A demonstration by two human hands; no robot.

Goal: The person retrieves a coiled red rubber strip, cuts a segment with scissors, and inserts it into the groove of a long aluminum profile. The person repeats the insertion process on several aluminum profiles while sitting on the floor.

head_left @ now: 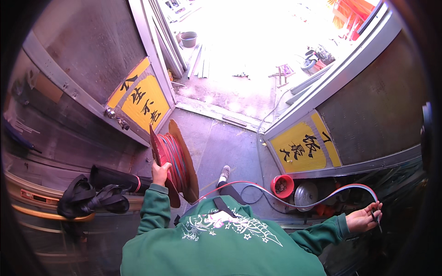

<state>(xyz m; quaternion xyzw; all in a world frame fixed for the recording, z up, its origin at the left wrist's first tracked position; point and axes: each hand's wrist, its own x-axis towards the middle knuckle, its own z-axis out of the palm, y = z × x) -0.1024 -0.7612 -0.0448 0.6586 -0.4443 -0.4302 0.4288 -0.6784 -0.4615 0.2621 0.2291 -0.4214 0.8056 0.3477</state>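
A black bag (90,198) with straps rests on a wooden ledge at far left, below an open door with a yellow panel (140,99). Just right of it, the left hand (160,173) grips the rim of a cable reel (174,158) wound with red and blue wire, fingers closed round its edge. From the reel the flat red-and-blue cable (322,197) arcs past a red bucket (282,186) on the floor to the right hand (363,217), whose fingers are loosely curled round the cable's end.
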